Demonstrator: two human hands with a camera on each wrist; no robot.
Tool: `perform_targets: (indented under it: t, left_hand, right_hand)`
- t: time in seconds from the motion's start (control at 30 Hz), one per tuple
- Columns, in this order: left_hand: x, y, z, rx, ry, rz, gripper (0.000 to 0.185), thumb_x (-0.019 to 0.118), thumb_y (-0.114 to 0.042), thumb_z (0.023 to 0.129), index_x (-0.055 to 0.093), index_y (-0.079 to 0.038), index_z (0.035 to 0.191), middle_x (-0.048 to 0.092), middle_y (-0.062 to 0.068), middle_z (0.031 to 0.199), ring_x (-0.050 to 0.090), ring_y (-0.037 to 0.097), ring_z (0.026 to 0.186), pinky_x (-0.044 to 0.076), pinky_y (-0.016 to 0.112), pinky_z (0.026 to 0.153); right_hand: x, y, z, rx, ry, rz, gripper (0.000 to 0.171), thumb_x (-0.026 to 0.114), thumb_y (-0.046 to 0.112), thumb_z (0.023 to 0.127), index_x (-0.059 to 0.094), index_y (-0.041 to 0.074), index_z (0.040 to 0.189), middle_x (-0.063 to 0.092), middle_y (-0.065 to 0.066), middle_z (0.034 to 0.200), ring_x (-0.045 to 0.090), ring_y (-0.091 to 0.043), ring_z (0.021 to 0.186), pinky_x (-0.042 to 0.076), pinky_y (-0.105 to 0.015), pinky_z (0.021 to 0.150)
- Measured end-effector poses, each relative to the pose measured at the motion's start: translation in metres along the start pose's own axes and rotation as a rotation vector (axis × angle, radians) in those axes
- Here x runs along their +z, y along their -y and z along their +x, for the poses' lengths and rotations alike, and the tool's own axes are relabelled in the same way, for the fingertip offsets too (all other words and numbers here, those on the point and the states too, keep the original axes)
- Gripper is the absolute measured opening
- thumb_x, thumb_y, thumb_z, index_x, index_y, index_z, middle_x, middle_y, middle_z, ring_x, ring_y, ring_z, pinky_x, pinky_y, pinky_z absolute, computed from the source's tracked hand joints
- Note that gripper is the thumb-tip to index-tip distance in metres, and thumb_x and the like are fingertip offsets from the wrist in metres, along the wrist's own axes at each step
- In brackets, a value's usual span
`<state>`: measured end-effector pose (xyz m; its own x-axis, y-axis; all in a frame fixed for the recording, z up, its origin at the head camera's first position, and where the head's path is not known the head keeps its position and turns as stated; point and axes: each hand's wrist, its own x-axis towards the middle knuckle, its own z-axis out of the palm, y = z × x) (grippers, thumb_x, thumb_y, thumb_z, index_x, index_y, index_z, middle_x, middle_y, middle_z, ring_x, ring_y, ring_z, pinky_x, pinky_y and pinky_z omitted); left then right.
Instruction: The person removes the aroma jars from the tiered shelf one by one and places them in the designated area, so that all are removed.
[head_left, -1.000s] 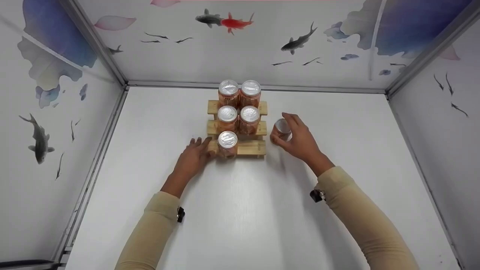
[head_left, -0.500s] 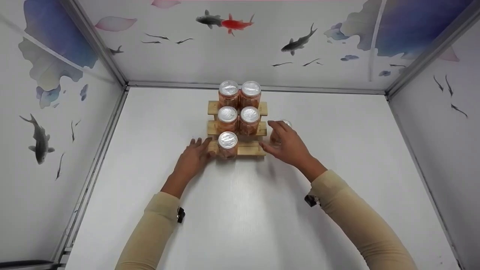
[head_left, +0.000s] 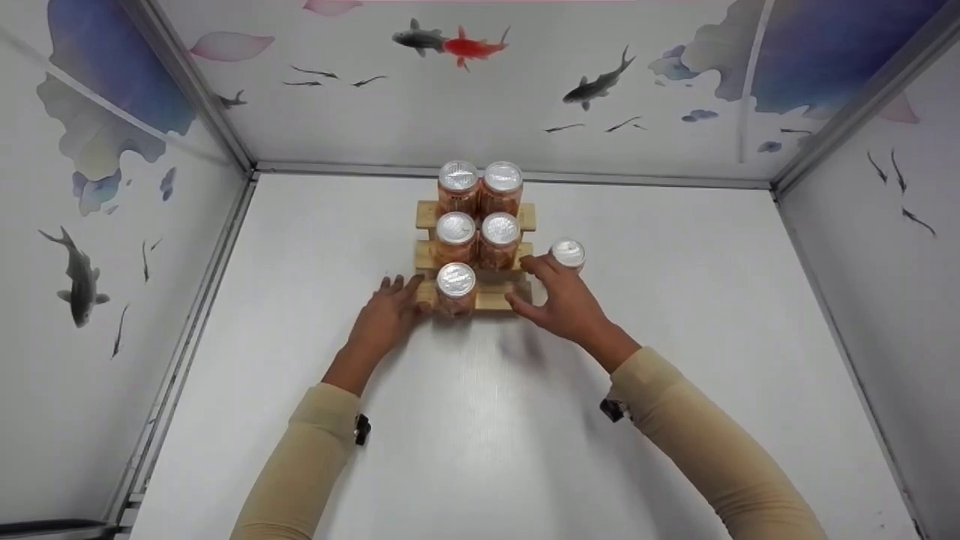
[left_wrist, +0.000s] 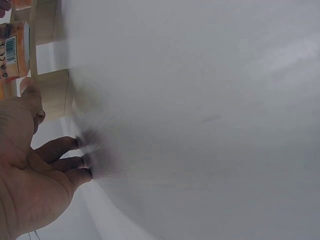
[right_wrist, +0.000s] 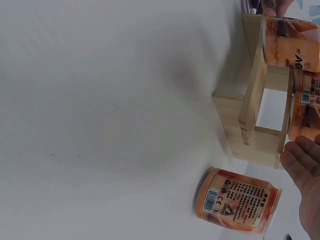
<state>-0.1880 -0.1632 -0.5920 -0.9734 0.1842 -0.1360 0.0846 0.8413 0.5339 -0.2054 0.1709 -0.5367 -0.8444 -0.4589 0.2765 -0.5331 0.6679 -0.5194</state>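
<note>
Nearest the viewer, two beige-sleeved arms are reaching across a white table [head_left: 465, 420]; the left hand [head_left: 386, 315] is resting with fingers spread and flat on the table, thumb touching the left end of the lowest step of a small wooden rack [head_left: 495, 296]; the right hand [head_left: 559, 300] is hovering at the rack's right end, fingers loosely spread, gripping nothing. Just beyond its fingertips, a loose orange can [head_left: 568, 255] is standing upright on the table, right of the rack and apart from it, nearer this hand. On the rack, one can [head_left: 455, 283] is occupying the low step's left spot; the right spot is lying bare; farther back, four cans [head_left: 478, 210] are filling the upper steps.
</note>
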Motion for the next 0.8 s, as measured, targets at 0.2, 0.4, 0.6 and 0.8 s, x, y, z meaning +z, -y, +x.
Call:
perform_targets:
  t: [0.2, 0.4, 0.6, 0.8]
  left_hand:
    - [0.001, -0.001, 0.001, -0.013, 0.001, 0.002, 0.061, 0.061, -0.039, 0.115, 0.045, -0.018, 0.171, 0.039, 0.031, 0.173, 0.03, 0.053, 0.166, 0.031, 0.067, 0.133]
    - [0.001, -0.001, 0.0, -0.017, 0.006, 0.018, 0.062, 0.058, -0.041, 0.115, 0.043, -0.018, 0.171, 0.039, 0.029, 0.174, 0.03, 0.052, 0.166, 0.032, 0.067, 0.133]
    - [0.001, 0.0, 0.0, -0.005, -0.003, 0.021, 0.064, 0.058, -0.044, 0.115, 0.043, -0.018, 0.171, 0.04, 0.03, 0.173, 0.03, 0.052, 0.166, 0.034, 0.069, 0.131]
    - [0.002, 0.001, 0.001, 0.01, -0.014, 0.04, 0.063, 0.059, -0.043, 0.115, 0.044, -0.018, 0.171, 0.041, 0.031, 0.172, 0.032, 0.053, 0.165, 0.035, 0.069, 0.13]
  right_hand:
    - [0.008, 0.008, -0.001, -0.031, 0.023, 0.007, 0.06, 0.082, 0.038, 0.102, 0.064, 0.003, 0.148, 0.073, -0.017, 0.137, 0.071, -0.033, 0.128, 0.06, -0.055, 0.107]
    - [0.016, 0.018, -0.001, -0.057, 0.042, 0.016, 0.059, 0.082, 0.035, 0.101, 0.065, 0.002, 0.147, 0.073, -0.019, 0.137, 0.073, -0.035, 0.123, 0.062, -0.055, 0.101]
    - [0.024, 0.026, 0.003, -0.065, 0.057, 0.045, 0.066, 0.084, 0.035, 0.1, 0.06, 0.004, 0.153, 0.071, -0.02, 0.142, 0.075, -0.04, 0.119, 0.063, -0.058, 0.096]
    - [0.034, 0.034, 0.01, -0.074, 0.059, 0.068, 0.075, 0.085, 0.039, 0.1, 0.055, 0.002, 0.158, 0.067, -0.018, 0.15, 0.072, -0.036, 0.129, 0.063, -0.055, 0.103]
